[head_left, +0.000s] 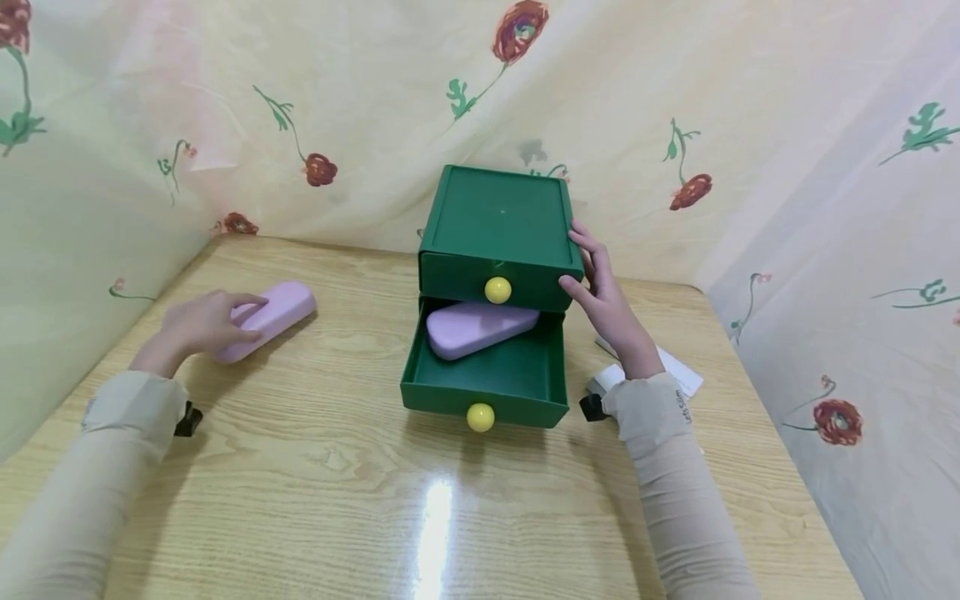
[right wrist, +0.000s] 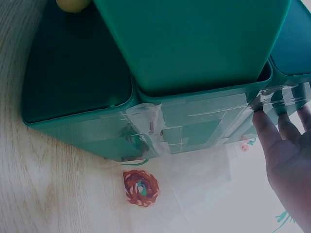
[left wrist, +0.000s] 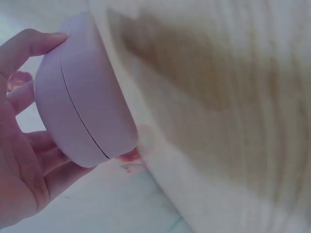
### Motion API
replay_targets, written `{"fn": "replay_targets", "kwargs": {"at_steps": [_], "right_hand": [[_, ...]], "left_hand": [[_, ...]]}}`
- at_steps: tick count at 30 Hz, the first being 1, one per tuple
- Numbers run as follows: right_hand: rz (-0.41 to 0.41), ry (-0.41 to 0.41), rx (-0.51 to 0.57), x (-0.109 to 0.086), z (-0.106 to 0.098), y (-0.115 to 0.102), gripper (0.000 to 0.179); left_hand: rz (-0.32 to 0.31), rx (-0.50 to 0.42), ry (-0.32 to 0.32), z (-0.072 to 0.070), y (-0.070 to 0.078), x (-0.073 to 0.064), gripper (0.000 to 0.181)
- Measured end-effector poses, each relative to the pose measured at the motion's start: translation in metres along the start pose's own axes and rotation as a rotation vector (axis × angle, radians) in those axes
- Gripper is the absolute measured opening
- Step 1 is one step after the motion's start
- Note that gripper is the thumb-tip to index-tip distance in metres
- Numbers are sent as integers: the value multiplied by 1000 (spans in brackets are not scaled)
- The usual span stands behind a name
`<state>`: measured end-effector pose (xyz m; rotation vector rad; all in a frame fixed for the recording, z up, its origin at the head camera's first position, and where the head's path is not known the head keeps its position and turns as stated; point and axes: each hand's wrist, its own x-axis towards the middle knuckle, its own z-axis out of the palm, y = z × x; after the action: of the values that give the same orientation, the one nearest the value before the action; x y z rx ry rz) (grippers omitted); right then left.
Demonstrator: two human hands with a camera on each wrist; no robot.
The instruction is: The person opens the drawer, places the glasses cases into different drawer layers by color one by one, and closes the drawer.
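At nine o'clock my left hand (head_left: 204, 321) grips a lilac case (head_left: 288, 310) between thumb and fingers at the table (head_left: 322, 508), while my right hand (head_left: 609, 304) rests, fingers extended, against the three o'clock flank of the green cabinet (head_left: 502, 217). I'd worry the smooth, rounded shell could slip if that grip loosens; toward the cabinet's six o'clock, the second case (head_left: 465, 333) lies askew in the pulled-out lower drawer (head_left: 525, 412) and could jam if shoved in crooked.
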<state>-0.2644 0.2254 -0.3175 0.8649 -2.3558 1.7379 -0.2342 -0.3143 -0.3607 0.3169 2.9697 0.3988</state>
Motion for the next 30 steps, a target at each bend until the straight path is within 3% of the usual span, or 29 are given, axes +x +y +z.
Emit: {"fn": "replay_targets", "kwargs": {"at_steps": [7, 13, 22, 30], "right_hand": [[5, 2, 1, -1, -2, 0, 58], [9, 3, -8, -1, -3, -1, 58], [13, -3, -15, -2, -5, -2, 58], [6, -10, -3, -1, -2, -3, 59]], "left_hand": [[64, 71, 10, -15, 21, -8, 63], [124, 171, 85, -32, 45, -20, 58], [247, 197, 169, -50, 92, -36, 55], [349, 200, 157, -64, 130, -42, 55]]}}
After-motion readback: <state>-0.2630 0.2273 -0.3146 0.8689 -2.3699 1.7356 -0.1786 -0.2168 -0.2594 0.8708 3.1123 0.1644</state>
